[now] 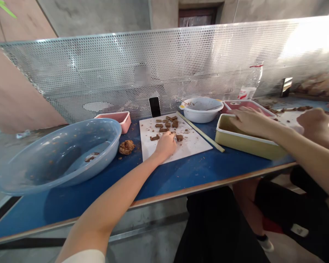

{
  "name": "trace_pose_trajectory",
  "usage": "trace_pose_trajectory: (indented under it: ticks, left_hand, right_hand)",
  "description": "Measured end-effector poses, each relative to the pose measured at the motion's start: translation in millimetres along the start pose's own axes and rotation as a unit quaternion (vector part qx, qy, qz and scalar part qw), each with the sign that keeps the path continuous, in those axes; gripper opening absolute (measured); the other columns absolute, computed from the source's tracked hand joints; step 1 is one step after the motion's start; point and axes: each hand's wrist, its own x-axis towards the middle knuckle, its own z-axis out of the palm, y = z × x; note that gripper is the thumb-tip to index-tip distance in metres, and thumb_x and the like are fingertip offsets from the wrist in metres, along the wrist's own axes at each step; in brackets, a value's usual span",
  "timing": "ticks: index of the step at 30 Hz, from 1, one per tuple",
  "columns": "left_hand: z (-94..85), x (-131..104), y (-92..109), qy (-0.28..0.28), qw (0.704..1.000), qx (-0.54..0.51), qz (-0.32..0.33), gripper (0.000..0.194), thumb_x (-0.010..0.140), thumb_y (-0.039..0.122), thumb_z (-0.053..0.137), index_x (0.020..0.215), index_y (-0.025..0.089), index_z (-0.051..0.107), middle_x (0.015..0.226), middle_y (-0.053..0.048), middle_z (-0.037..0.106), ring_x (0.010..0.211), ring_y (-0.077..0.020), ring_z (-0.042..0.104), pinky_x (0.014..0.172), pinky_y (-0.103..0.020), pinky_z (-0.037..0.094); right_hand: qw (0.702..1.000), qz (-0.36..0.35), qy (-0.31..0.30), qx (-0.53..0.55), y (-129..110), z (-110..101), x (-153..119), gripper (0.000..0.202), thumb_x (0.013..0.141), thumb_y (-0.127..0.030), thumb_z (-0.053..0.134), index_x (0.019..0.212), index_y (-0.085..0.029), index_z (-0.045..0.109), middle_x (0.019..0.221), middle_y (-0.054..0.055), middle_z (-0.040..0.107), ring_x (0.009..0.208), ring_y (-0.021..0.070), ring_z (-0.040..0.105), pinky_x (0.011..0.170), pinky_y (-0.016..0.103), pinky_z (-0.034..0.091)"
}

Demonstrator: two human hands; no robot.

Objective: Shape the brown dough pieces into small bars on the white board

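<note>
Left hand: my left hand [166,144] is partly curled, fingers lowered among the brown pieces [167,125] on the white board [188,150]; whether it pinches one I cannot tell. A blocky piece [179,137] lies just right of the fingertips, a longer piece [154,137] left, the main group on the far side. Right hand: my right hand [248,118] is over the green box [242,143]; grip indistinct, cannot be determined.

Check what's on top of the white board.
Small brown pieces and crumbs lie on the white board. The left hand covers part of its surface, so anything directly beneath cannot be seen.
</note>
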Motion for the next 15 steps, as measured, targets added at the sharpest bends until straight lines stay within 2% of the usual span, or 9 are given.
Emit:
trace_pose_trajectory:
  ticks: [2, 5, 8, 11, 15]
  left_hand:
    - [-0.3, 0.1, 0.8, -0.005, 1.0, -0.001, -0.003, 0.05, 0.1, 0.007, 0.05, 0.141, 0.009, 0.078, 0.127, -0.02, 0.074, 0.122, -0.0315, 0.073, 0.109, -0.043, 0.059]
    - [-0.7, 0.2, 1.6, -0.012, 1.0, 0.007, -0.007, 0.051, 0.102, 0.007, 0.049, 0.146, 0.009, 0.076, 0.126, -0.019, 0.074, 0.118, -0.0302, 0.074, 0.106, -0.041, 0.06]
    - [-0.5, -0.2, 1.2, -0.014, 0.999, 0.031, 0.002, 0.048, 0.102, 0.007, 0.051, 0.14, 0.01, 0.079, 0.119, -0.017, 0.075, 0.112, -0.0298, 0.074, 0.105, -0.043, 0.062]
    - [0.1, -1.7, 0.2, -0.003, 0.999, 0.04, 0.021, 0.042, 0.1, 0.005, 0.055, 0.131, 0.014, 0.083, 0.117, -0.015, 0.075, 0.115, -0.0312, 0.074, 0.109, -0.047, 0.062]
    - [-0.2, -3.7, 1.0, 0.002, 0.999, 0.026, 0.021, 0.037, 0.099, 0.004, 0.056, 0.121, 0.015, 0.084, 0.12, -0.015, 0.075, 0.116, -0.0313, 0.074, 0.111, -0.048, 0.062]
  right_hand:
    - [0.997, -0.076, -0.007, 0.029, -35.0, 6.8, 1.6, 0.053, 0.113, -0.042, 0.049, 0.155, -0.02, 0.071, 0.137, 0.026, 0.07, 0.138, 0.0443, 0.058, 0.113, 0.066, 0.043]
    - [0.974, -0.207, 0.007, 0.095, -92.3, 27.6, 7.4, 0.05, 0.112, -0.043, 0.051, 0.152, -0.023, 0.072, 0.13, 0.02, 0.066, 0.129, 0.041, 0.057, 0.118, 0.064, 0.045]
    - [0.951, -0.281, 0.033, 0.124, -132.6, 59.5, 17.3, 0.048, 0.109, -0.032, 0.05, 0.151, -0.028, 0.074, 0.139, 0.019, 0.063, 0.13, 0.0417, 0.054, 0.115, 0.066, 0.047]
    - [0.944, -0.297, 0.047, 0.134, -146.0, 91.0, 23.9, 0.049, 0.105, -0.021, 0.049, 0.143, -0.028, 0.079, 0.143, 0.018, 0.062, 0.13, 0.0414, 0.054, 0.111, 0.065, 0.049]
    - [0.942, -0.285, 0.056, 0.17, -136.2, 112.0, 19.7, 0.049, 0.1, -0.014, 0.052, 0.132, -0.03, 0.085, 0.141, 0.016, 0.065, 0.13, 0.0407, 0.054, 0.107, 0.063, 0.049]
